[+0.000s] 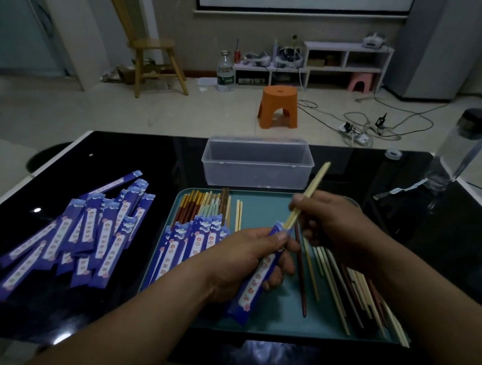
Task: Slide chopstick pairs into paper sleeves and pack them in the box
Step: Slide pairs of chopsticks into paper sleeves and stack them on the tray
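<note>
Left hand (242,259) has its grip clamped on a blue paper sleeve (258,275) above the teal tray (266,209); right hand (330,220) pinches a pale chopstick pair (309,194), tips at the sleeve's mouth. The clear box (257,162) sits just behind the tray on the black table (142,157).

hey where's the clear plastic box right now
The box sits on the black table, centre of the head view, just beyond the teal tray's far edge.
</note>
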Demonstrator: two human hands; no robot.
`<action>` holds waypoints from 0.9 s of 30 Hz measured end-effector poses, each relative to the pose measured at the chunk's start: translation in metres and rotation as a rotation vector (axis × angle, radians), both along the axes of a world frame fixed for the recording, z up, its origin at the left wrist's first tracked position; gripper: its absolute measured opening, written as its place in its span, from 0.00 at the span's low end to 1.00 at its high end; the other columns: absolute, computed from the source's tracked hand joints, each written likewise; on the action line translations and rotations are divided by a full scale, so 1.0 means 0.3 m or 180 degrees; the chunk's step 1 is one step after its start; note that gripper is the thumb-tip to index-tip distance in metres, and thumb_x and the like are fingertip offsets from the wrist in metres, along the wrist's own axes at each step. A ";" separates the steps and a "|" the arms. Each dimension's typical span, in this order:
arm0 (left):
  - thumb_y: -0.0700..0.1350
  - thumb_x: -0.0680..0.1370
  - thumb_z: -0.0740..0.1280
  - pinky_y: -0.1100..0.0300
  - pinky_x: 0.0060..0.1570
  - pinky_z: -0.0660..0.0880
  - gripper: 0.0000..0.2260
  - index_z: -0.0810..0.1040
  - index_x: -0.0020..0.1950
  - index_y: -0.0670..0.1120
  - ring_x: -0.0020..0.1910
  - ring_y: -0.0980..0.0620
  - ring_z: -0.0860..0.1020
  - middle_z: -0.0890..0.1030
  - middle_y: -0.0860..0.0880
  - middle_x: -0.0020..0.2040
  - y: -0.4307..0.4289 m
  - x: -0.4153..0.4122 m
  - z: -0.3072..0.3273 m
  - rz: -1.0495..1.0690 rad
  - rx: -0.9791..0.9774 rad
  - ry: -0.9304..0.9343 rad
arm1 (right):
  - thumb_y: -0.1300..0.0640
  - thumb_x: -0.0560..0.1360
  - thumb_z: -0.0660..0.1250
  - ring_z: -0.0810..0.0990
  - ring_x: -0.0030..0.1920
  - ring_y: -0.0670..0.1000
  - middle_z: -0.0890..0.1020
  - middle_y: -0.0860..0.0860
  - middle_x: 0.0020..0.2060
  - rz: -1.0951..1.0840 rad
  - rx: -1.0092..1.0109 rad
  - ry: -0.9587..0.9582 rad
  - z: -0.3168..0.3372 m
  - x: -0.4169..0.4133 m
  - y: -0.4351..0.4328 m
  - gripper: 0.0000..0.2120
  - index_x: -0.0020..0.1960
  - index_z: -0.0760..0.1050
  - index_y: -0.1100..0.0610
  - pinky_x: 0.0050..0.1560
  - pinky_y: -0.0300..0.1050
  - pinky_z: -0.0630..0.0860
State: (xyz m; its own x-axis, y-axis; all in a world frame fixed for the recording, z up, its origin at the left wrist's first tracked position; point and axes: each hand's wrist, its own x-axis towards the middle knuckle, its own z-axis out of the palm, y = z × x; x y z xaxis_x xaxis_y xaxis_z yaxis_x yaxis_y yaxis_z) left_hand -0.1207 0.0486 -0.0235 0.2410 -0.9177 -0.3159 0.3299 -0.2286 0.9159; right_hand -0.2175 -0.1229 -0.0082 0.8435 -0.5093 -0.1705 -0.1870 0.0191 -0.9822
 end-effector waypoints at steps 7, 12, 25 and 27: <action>0.48 0.87 0.59 0.59 0.32 0.71 0.14 0.78 0.58 0.40 0.30 0.50 0.75 0.80 0.43 0.39 0.005 -0.003 -0.006 0.0074 0.0109 -0.0041 | 0.51 0.84 0.64 0.76 0.31 0.48 0.80 0.54 0.39 -0.0564 -0.0043 -0.0139 -0.014 0.027 -0.011 0.11 0.58 0.78 0.57 0.31 0.42 0.69; 0.49 0.87 0.59 0.59 0.32 0.72 0.14 0.78 0.58 0.40 0.29 0.50 0.75 0.81 0.42 0.40 0.001 0.002 -0.019 0.0053 0.0220 -0.0064 | 0.58 0.83 0.67 0.78 0.31 0.48 0.84 0.55 0.41 -0.0654 -0.0520 -0.0189 -0.040 0.026 -0.012 0.15 0.67 0.73 0.45 0.30 0.44 0.71; 0.43 0.85 0.60 0.55 0.39 0.75 0.09 0.77 0.53 0.39 0.37 0.48 0.77 0.79 0.43 0.41 -0.038 0.082 -0.059 0.1373 0.0160 0.0191 | 0.50 0.84 0.63 0.83 0.35 0.53 0.84 0.57 0.44 -0.0144 -0.0223 0.0966 -0.073 0.056 0.142 0.11 0.55 0.74 0.58 0.34 0.46 0.75; 0.45 0.85 0.63 0.51 0.45 0.79 0.11 0.82 0.54 0.41 0.42 0.46 0.81 0.83 0.44 0.44 -0.035 0.101 -0.078 0.1505 0.0297 -0.0041 | 0.49 0.83 0.65 0.83 0.36 0.52 0.85 0.56 0.43 -0.0001 -0.0185 0.1069 -0.082 0.051 0.170 0.11 0.54 0.75 0.58 0.36 0.46 0.77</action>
State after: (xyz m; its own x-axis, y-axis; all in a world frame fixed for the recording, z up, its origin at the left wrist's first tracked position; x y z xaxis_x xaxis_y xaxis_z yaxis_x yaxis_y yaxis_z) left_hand -0.0904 0.0381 -0.0470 0.6295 -0.6745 -0.3858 0.4062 -0.1376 0.9034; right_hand -0.2023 -0.0718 -0.0329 0.7450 -0.5265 -0.4095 -0.5004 -0.0352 -0.8651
